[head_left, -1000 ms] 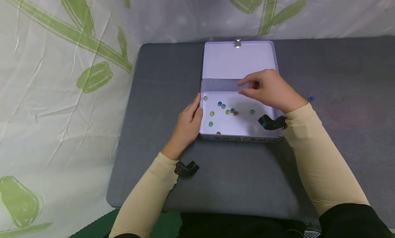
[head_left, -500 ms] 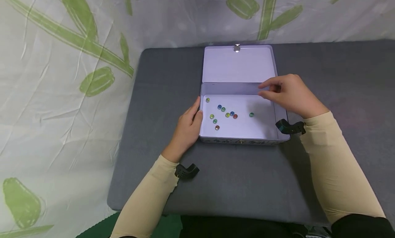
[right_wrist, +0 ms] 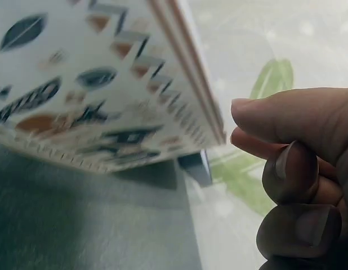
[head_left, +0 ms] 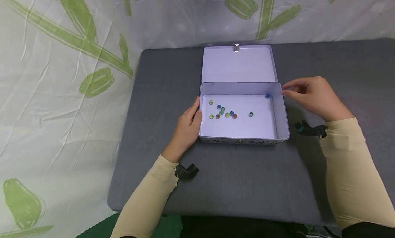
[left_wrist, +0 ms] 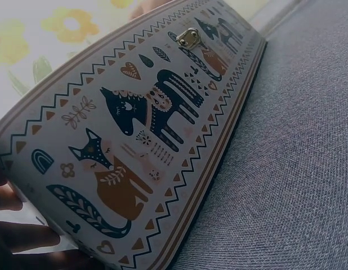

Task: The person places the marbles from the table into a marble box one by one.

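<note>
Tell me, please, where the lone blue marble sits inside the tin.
In the head view, the blue marble lies in the tin's far right corner, near the right hand.

The open tin (head_left: 279, 109) fills mid-bench (head_left: 234, 183), its raised lid (head_left: 238, 63) blocking the far side. Marbles (head_left: 223, 111) crowd its left half (one sits in the right corner); right floor is bare.

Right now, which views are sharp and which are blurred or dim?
Head view: evenly lit and sharp, the marbles distinct in the tin box, soft shadow under the right hand. Left wrist view: crisp on the box's printed side, with dark fingers at the lower corner. Right wrist view: the box pattern is smeared, the curled fingers close and dim.
</note>
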{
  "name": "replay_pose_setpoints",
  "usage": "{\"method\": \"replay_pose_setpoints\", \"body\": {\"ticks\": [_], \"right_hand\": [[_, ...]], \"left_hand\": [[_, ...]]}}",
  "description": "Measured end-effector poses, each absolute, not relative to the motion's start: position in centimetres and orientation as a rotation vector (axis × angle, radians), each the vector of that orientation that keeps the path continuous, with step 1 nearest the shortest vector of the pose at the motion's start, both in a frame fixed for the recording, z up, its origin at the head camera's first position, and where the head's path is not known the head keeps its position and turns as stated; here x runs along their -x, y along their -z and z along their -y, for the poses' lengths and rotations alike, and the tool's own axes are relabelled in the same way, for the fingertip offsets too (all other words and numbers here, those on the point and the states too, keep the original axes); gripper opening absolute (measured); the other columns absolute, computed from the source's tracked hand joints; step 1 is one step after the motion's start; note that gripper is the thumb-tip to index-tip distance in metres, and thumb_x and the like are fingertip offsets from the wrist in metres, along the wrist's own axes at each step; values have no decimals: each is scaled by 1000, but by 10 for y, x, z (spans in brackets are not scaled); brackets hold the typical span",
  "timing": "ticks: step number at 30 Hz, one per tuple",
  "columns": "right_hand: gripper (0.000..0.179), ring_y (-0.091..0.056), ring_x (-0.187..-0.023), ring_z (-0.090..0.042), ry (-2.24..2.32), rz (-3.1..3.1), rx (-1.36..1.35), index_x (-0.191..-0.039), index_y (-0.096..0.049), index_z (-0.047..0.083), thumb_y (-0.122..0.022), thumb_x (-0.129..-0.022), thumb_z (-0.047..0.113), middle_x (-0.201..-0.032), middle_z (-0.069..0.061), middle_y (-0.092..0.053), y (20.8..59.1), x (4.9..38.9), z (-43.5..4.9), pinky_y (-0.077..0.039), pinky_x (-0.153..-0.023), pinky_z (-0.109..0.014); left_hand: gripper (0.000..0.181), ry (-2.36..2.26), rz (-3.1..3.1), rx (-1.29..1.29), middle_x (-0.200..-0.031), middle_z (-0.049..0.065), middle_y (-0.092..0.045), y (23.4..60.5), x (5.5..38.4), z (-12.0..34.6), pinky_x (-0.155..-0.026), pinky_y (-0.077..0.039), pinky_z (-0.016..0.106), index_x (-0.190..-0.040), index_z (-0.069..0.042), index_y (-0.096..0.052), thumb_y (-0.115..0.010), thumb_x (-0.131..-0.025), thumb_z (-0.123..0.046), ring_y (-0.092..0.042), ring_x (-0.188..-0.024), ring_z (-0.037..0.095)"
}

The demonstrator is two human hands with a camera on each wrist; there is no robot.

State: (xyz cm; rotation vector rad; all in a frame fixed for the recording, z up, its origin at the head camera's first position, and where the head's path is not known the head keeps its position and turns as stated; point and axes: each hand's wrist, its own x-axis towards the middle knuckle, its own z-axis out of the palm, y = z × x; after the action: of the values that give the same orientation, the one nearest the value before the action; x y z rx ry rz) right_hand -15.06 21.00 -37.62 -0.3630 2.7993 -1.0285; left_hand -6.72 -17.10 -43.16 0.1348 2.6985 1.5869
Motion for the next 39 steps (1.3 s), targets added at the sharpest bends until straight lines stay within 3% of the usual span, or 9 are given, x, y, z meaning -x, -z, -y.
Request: {"method": "replay_pose_setpoints", "body": {"ticks": [19,25,32,39], "right_hand": [[39,-53,-68,-5,885,-2826,198,-123,-76,3,-75,-99,33,-85,-4,-73,415,143,-271,-40,-59,-21],[40,-53,-68,0,815,-2835,179,-124,-76,3,-74,-99,34,-86,-9,-76,423,144,-285,-39,-60,-20],[48,-52,-62,-18,753,-2835,123,-134,-66,-2,-71,-102,33,-80,-10,-71,432,143,-290,-40,-56,-31],[48,-49,-59,-19,748,-2825,133,-137,-62,-4,-70,-102,29,-77,-10,-68,438,147,-291,-37,-54,-32]], "left_hand": [[54,-1587,-2691,-149,-167,10,-39,436,67,171,-126,-29,39,-164,-9,-34,-41,-112,-24,-33,-155,17],[54,-1595,-2695,-159,-168,7,-37,434,68,171,-127,-29,38,-164,-10,-34,-41,-112,-25,-33,-155,16],[55,-1585,-2697,-140,-168,7,-37,431,66,174,-127,-29,39,-164,-8,-34,-41,-112,-24,-32,-155,16],[55,-1572,-2703,-125,-167,7,-38,433,64,173,-126,-29,39,-164,-9,-35,-42,-112,-24,-33,-155,16]]}}
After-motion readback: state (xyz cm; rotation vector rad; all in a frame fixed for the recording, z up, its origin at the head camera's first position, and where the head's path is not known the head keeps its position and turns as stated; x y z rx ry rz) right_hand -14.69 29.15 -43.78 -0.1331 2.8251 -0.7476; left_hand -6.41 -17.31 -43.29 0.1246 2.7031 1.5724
